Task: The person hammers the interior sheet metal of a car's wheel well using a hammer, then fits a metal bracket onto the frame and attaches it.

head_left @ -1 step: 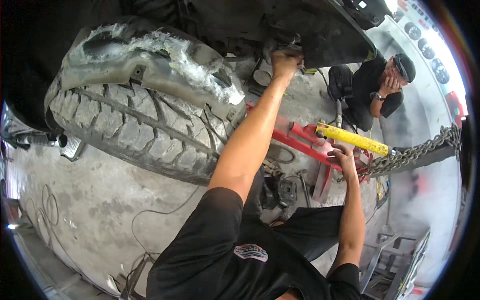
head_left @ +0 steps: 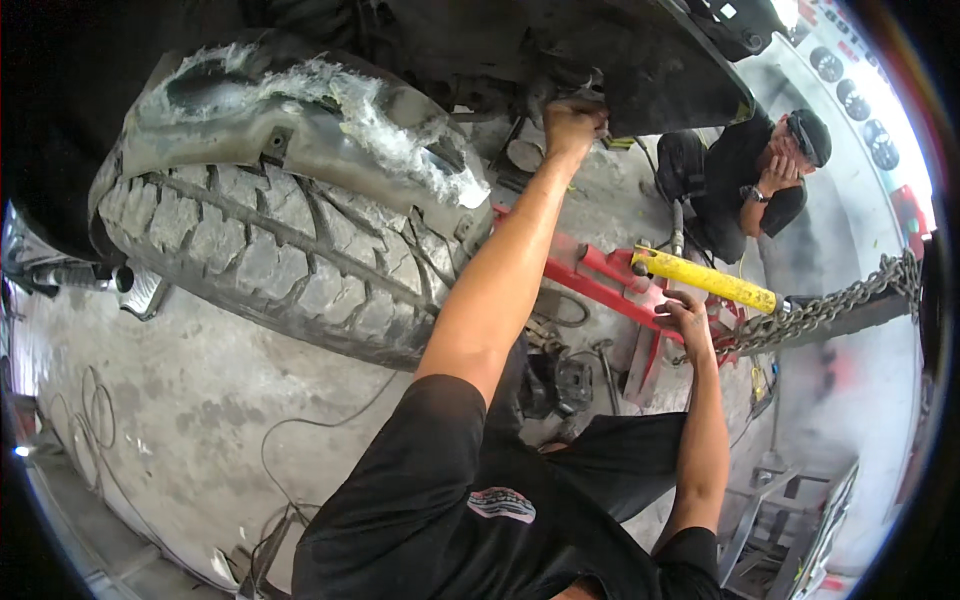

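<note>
Concrete floor (head_left: 200, 410) spread grey and stained beneath it all, and up under the vehicle's dark underside (head_left: 450, 50) went the left hand (head_left: 574, 130), fingers curled tight! Whatever sat inside that curl was hidden, so its grip couldn't be told. Over to the right hand (head_left: 686, 318): fingers loosely bent against or just beside the red steel frame (head_left: 590, 270), right below the yellow cylinder (head_left: 708, 279) (pinching or merely resting, no telling). Any change? None to be seen between the two frames; both hands kept their places, so the work looked to be holding steady. Farther out, the chunky tyre (head_left: 270, 250) filled the left, with a torn, fibrous arch panel (head_left: 370, 125) over it, crowding the left forearm's path. A black panel (head_left: 680, 90) hung beside the left hand and blocked the view behind. Heavy chain (head_left: 850, 305) trailed along a dark beam close to the right wrist, and beyond, a co-worker (head_left: 735, 185) crouched, hand raised to the head.
</note>
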The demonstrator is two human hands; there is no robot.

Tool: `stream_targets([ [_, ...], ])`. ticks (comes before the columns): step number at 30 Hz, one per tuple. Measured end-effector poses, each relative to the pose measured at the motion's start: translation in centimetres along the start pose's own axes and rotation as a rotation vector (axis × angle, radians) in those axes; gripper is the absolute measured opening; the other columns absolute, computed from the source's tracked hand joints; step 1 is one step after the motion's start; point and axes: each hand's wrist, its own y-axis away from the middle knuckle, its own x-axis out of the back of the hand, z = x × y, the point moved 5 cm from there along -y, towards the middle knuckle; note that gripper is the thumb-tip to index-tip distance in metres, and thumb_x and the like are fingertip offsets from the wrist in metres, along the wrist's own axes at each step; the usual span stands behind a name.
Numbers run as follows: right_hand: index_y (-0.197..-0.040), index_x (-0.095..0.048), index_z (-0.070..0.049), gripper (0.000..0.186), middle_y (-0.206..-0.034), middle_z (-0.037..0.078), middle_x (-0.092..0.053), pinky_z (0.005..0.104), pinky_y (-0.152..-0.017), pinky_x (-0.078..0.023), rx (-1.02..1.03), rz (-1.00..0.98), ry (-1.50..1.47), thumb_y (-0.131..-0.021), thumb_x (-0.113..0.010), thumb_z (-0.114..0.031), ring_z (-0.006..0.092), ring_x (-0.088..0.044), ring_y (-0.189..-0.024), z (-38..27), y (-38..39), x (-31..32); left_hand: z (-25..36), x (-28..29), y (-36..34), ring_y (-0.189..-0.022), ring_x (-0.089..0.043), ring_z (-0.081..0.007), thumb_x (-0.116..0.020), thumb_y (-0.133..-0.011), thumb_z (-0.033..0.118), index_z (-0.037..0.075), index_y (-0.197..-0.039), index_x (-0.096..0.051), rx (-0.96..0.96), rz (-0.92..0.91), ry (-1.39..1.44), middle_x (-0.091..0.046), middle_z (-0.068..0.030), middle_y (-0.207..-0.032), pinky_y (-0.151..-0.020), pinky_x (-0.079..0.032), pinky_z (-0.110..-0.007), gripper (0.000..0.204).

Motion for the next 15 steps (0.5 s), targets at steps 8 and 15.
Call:
stream_targets([
  [8,-0.128,-0.064,0.002,0.038,-0.102,0.017,-0.074,0.0336,-0.075,-0.057,-0.021,-0.068,0.134,-0.096,-0.06,-0.018,0.0201,-0.073,-0.087,0.7,-0.5,-1.4,0.4,0.7,0.1,-0.069,-0.066,-0.0162,-0.071,-0.09,-0.001,-0.006,-0.091,-0.074,-0.025,-0.028,-0.008,-0.071,-0.0091,-0.083,-0.06,-0.057,-0.03,0.007],
  [15,-0.13,-0.064,-0.001,0.039,-0.11,0.013,-0.073,0.0315,-0.078,-0.056,0.132,-0.085,0.319,-0.092,-0.062,-0.008,0.017,-0.072,-0.091,-2.4,1.3,-2.3,0.1,-1.1,-0.2,-0.068,-0.065,-0.0165,-0.071,-0.087,0.002,-0.004,-0.092,-0.075,-0.097,-0.045,-0.159,-0.071,-0.008,-0.078,-0.064,-0.053,-0.034,0.009],
])
